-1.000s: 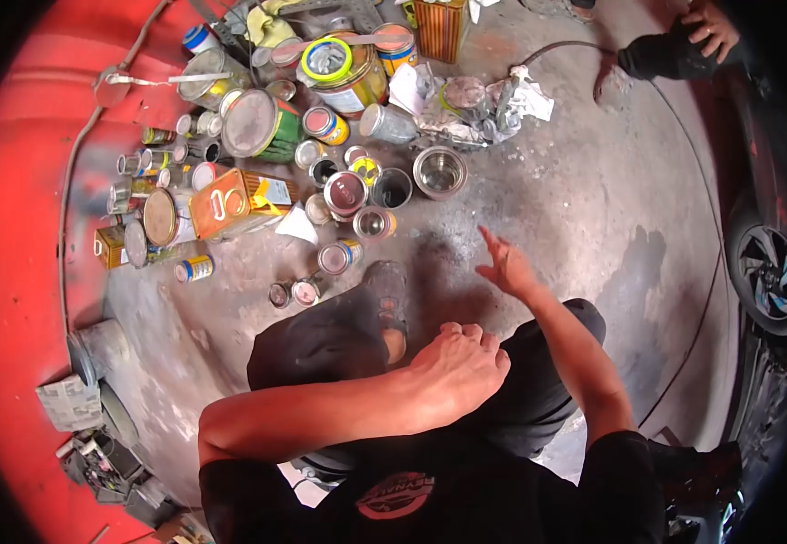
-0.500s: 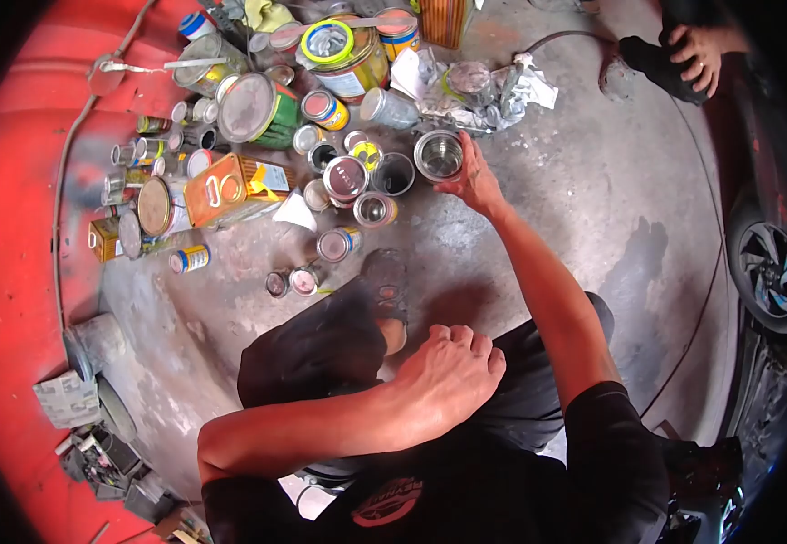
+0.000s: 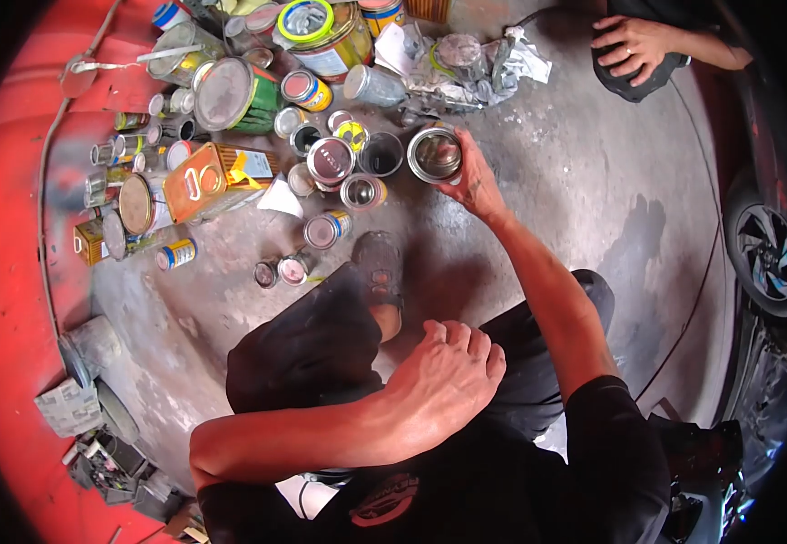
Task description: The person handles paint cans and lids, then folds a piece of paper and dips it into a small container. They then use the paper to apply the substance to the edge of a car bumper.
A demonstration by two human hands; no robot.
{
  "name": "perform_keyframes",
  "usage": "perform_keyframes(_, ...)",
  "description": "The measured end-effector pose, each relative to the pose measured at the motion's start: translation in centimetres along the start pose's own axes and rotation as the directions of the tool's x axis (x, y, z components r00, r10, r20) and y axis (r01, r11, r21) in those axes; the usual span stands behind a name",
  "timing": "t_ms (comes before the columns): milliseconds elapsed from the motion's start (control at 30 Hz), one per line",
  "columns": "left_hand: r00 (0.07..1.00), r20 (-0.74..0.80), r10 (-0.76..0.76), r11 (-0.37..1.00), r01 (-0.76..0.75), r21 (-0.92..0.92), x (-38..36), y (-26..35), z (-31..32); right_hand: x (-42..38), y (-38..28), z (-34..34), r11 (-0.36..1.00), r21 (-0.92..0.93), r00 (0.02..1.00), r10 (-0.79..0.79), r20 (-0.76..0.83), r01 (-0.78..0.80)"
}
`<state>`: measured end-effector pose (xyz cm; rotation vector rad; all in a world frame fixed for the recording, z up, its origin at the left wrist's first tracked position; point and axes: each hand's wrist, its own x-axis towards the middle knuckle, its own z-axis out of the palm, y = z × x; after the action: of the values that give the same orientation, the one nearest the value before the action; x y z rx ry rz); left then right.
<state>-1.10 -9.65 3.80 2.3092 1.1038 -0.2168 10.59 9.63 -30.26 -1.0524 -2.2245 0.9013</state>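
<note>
My right hand (image 3: pixel 477 181) is closed around the right side of an open metal can (image 3: pixel 434 155). The can's mouth faces the camera, and its shiny inside shows reddish reflections. Just left of it are a dark open cup (image 3: pixel 381 154) and a small open tin (image 3: pixel 362 191). A round lidded tin (image 3: pixel 331 161) stands beside the cup. My left hand (image 3: pixel 446 376) is over my lap with its back up. Its fingers bend downward and their tips are hidden, so whether it holds anything does not show.
Many tins, jars and a rectangular orange can (image 3: pixel 195 186) crowd the floor at upper left. Crumpled paper (image 3: pixel 525 63) lies beyond the can. Another person's hand (image 3: pixel 634 45) rests at upper right, near a car wheel (image 3: pixel 764 258).
The view has shifted slightly, moving the tins left and up. The can in my right hand has turned a little. The other person's hand appears further left.
</note>
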Motion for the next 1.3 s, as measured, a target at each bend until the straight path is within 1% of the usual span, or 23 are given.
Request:
perform_keyframes(33, 1.000, 0.001, 0.003, 1.000, -0.003, -0.001, 0.0, 0.0, 0.0, -0.2, 0.1, 0.0, 1.000, -0.019, 1.000, -0.021, -0.021, 0.021)
perform_keyframes(267, 0.999, 0.035, 0.012, 1.000, -0.011, -0.023, -0.1, 0.3, -0.3, -0.8, -0.3, -0.9, 1.000, 0.002, 1.000, -0.005, -0.017, 0.005)
perform_keyframes(333, 1.000, 0.020, 0.007, 1.000, -0.007, -0.016, 0.0, 0.5, 0.1, -0.6, -0.7, -1.2, 0.997, 0.074, 1.000, 0.018, -0.002, -0.017)
perform_keyframes(367, 1.000, 0.005, -0.007, 1.000, 0.007, -0.004, -0.1, 0.5, 0.1, -0.4, -1.0, -1.0, 0.996, 0.094, 1.000, -0.006, -0.008, 0.006)
perform_keyframes(433, 1.000, 0.012, -0.008, 1.000, 0.008, 0.009, -0.3, 0.4, -0.1, -0.7, -0.8, -0.7, 0.987, 0.084, 0.990, 0.140, -0.012, -0.139)
perform_keyframes(567, 0.999, -0.005, -0.036, 0.998, 0.036, -0.045, -1.2, -1.5, -2.6, -0.5, -0.4, -0.6, 0.991, 0.064, 0.991, 0.121, -0.060, -0.117)
perform_keyframes(600, 0.999, -0.006, -0.045, 0.998, 0.045, -0.037, -1.5, -2.5, -3.5, -0.1, -0.9, -1.0, 0.979, 0.099, 0.983, 0.182, -0.034, -0.178)
perform_keyframes(633, 0.995, -0.059, -0.081, 0.988, 0.073, -0.134, -2.1, -3.8, -4.5, 0.2, -1.1, -1.3, 0.962, 0.130, 0.970, 0.244, -0.007, -0.241)
perform_keyframes(667, 0.987, -0.109, -0.117, 0.969, 0.089, -0.231, -2.7, -5.2, -5.6, 0.3, -0.9, -1.5, 0.962, 0.132, 0.970, 0.241, -0.012, -0.237)
perform_keyframes(733, 0.966, -0.169, -0.195, 0.943, 0.138, -0.302, -4.1, -8.8, -8.2, 0.0, 0.1, -1.8, 0.967, 0.127, 0.975, 0.218, 0.037, -0.221)
perform_keyframes(767, 0.934, -0.220, -0.280, 0.921, 0.198, -0.335, -4.5, -10.9, -8.6, -0.2, 0.4, -1.8, 0.978, 0.066, 0.980, 0.197, 0.028, -0.198)
perform_keyframes(800, 0.894, -0.264, -0.361, 0.894, 0.252, -0.370, -4.5, -13.4, -8.8, -0.3, 0.4, -1.9, 0.977, 0.063, 0.978, 0.205, 0.018, -0.206)
perform_keyframes(867, 0.819, -0.149, -0.555, 0.663, 0.326, -0.674, -2.8, -21.7, -7.4, -0.1, 0.1, -1.8, 0.961, 0.027, 0.960, 0.272, 0.062, -0.274)
perform_keyframes(900, 0.800, -0.192, -0.569, 0.730, 0.383, -0.567, -1.5, -25.9, -6.5, 0.0, 0.0, -1.6, 0.963, 0.022, 0.962, 0.268, 0.054, -0.270)
perform_keyframes(933, 0.757, -0.205, -0.621, 0.749, 0.495, -0.441, 0.1, -29.9, -4.0, -0.3, 0.2, -1.4, 0.961, 0.023, 0.961, 0.273, 0.049, -0.275)
perform_keyframes(967, 0.734, -0.193, -0.651, 0.730, 0.536, -0.424, 1.7, -33.3, -1.1, -0.5, 0.5, -1.1, 0.973, 0.021, 0.974, 0.227, 0.022, -0.228)
perform_keyframes(1000, 0.720, -0.233, -0.653, 0.740, 0.543, -0.397, 3.5, -35.9, 1.7, -0.5, 1.0, -0.9, 0.983, 0.016, 0.984, 0.181, -0.010, -0.180)
perform_keyframes(1033, 0.750, -0.190, -0.633, 0.755, 0.545, -0.364, 5.0, -36.9, 2.8, -0.5, 0.5, -1.2, 0.979, 0.031, 0.979, 0.204, -0.018, -0.204)
perform_keyframes(1067, 0.746, -0.188, -0.638, 0.760, 0.572, -0.307, 6.5, -38.3, 4.3, -0.3, 0.2, -1.5, 0.975, 0.033, 0.976, 0.218, -0.023, -0.218)
perform_keyframes(1133, 0.737, -0.067, -0.673, 0.734, 0.653, -0.189, 9.1, -41.9, 7.2, -0.3, -0.2, -1.7, 0.958, 0.050, 0.960, 0.281, 0.016, -0.281)
perform_keyframes(1200, 0.757, -0.046, -0.652, 0.750, 0.634, -0.187, 10.7, -45.3, 10.1, -0.3, 0.2, -1.5, 0.955, 0.038, 0.956, 0.293, 0.018, -0.294)
perform_keyframes(1267, 0.778, -0.030, -0.627, 0.769, 0.612, -0.185, 11.8, -46.9, 11.4, -0.2, 0.3, -1.6, 0.952, 0.023, 0.952, 0.305, 0.016, -0.305)
perform_keyframes(1300, 0.767, -0.019, -0.641, 0.754, 0.625, -0.200, 12.4, -47.5, 12.1, -0.1, 0.0, -2.0, 0.935, 0.043, 0.935, 0.349, 0.059, -0.351)
